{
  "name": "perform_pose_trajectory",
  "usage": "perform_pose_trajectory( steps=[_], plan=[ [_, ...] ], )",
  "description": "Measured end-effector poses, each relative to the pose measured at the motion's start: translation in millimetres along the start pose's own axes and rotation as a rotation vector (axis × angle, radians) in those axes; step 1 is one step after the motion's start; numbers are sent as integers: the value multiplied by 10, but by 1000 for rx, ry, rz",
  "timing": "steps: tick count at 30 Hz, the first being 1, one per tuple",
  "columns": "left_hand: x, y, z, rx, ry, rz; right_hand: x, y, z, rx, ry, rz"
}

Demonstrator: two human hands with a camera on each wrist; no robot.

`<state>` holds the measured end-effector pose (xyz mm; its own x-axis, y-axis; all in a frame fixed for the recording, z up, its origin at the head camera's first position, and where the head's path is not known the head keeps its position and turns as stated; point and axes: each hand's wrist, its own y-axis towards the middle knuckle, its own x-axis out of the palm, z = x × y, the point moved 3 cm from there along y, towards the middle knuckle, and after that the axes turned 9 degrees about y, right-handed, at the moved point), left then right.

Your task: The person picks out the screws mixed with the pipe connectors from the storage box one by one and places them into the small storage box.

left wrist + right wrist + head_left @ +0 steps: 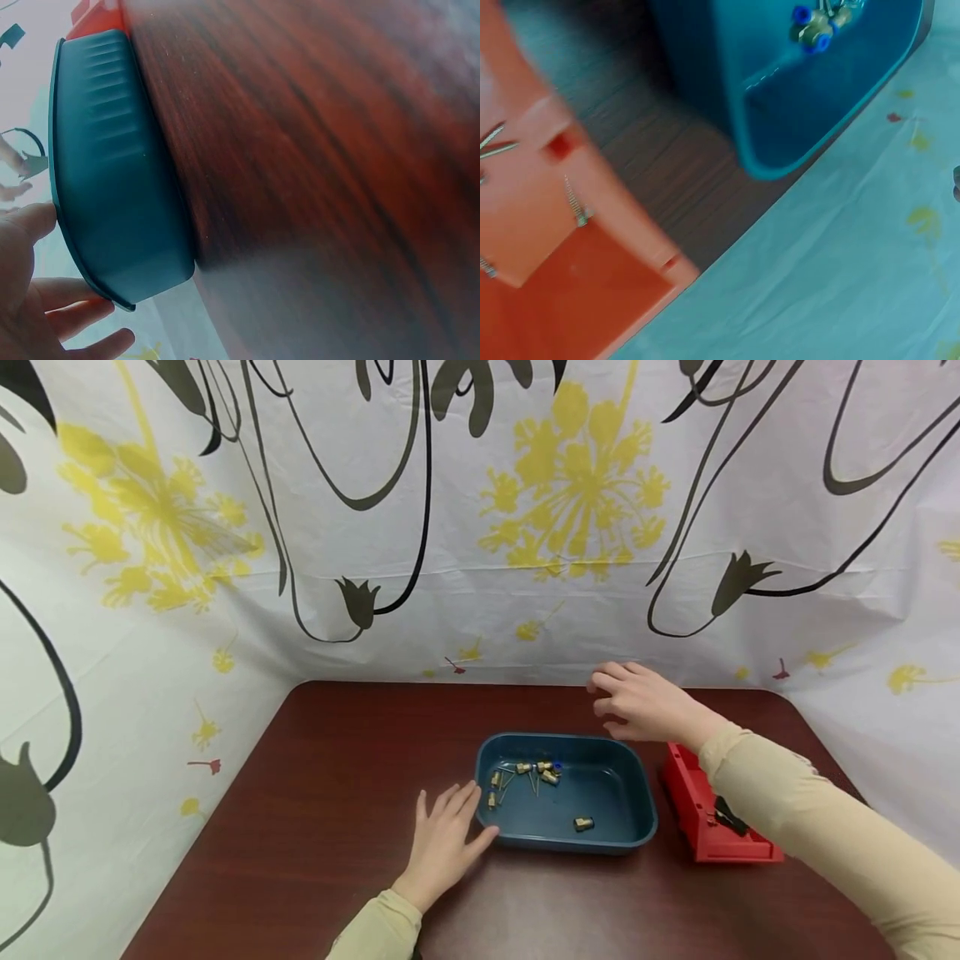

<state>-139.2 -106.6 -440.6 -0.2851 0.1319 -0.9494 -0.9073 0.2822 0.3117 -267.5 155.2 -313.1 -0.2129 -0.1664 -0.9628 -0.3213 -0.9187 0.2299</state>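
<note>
While left hand [444,833] lies flat w/ fingers spread beside blue tray [630,835], right hand [642,703] hovers, fingers loose, holding nothing

The head view looks forward and down over the whole surface [315,827]; both wrist views sit close (the right blurred), sharing the teal tray [622,777].

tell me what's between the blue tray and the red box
Only a narrow strip of bare brown table separates the blue tray from the red box; the head view shows it best, and the right wrist view agrees.
</note>
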Motion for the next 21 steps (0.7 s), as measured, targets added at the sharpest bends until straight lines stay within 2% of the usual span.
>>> perform_pose_trajectory(
  steps=[11,21],
  plan=[
    [-4,-7,-1,2,-8,15,240,424,-183,-114,20,-41],
    [3,-9,-7,9,9,22,563,711,-409,-234,-52,-115]
  ],
)
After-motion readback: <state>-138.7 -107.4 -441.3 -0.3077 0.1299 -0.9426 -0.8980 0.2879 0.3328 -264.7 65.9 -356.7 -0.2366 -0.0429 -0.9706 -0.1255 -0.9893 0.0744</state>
